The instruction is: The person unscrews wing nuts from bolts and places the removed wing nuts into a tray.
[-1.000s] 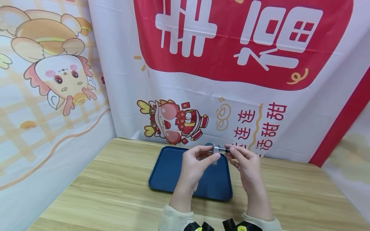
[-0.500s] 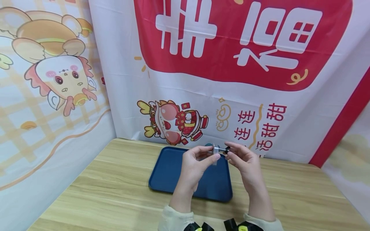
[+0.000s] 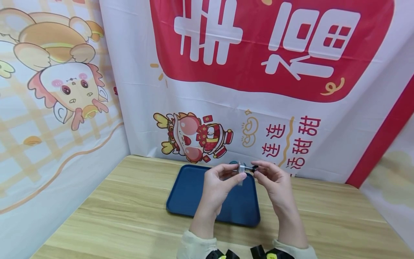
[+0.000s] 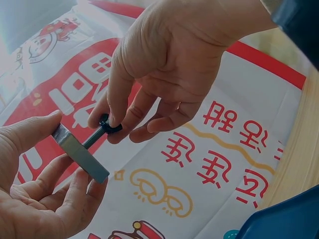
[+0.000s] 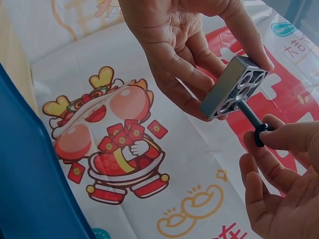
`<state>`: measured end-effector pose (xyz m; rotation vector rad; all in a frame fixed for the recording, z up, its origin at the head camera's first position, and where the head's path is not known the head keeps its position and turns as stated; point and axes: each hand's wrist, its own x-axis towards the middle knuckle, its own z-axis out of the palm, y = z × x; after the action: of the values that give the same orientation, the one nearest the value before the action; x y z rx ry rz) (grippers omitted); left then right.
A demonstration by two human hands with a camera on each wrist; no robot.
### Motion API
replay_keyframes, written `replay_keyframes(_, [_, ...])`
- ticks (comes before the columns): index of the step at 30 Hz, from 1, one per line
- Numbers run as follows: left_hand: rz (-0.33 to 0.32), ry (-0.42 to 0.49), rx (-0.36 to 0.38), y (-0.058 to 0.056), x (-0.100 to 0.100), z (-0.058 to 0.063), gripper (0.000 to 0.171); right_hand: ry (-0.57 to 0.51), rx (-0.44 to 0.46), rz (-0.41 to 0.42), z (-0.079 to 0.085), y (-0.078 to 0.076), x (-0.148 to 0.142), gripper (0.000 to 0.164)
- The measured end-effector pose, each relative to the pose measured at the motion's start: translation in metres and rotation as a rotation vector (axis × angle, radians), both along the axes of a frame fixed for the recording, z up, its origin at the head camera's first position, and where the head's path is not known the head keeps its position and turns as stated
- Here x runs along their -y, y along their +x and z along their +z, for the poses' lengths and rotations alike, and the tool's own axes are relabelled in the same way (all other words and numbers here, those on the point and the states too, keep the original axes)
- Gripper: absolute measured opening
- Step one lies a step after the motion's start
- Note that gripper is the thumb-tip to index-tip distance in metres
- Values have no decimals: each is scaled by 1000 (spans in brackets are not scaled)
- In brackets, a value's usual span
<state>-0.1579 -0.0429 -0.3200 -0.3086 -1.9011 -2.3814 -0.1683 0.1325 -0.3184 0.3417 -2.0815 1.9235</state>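
In the head view my left hand holds a small grey metal block between thumb and fingers, up in the air over the tray's far edge. The right wrist view shows a face of the block with ring-shaped recesses. A threaded thumb screw sticks out from that face, its tip hidden by the block. My right hand pinches the screw's black knob between thumb and index finger, the other fingers loosely bent.
Below the hands lies a dark blue tray on a wood-grain table. A printed cloth backdrop rises at the table's far edge, and another patterned cloth hangs along the left side.
The right fingers have shifted around the black knob: the index finger lifted and came down again, and the thumb moved lower. My left hand and the metal block have stayed in place.
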Motion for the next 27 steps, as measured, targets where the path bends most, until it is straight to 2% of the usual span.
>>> replay_keyframes(5, [-2,3,-2,0,0,0,33,-44,22,-11,1,0,0,25])
replay_keyframes(13, [-12,15,-10,0,-1,0,34,-275,174,-140,6,3,0,24])
replay_keyframes(18, [-12,17,-10,0,-1,-1,33,-288,226,-96,6,3,4,27])
replay_keyframes(27, [-10,20,-8,-1,-2,0,34,-273,226,-45,3,1,10,30])
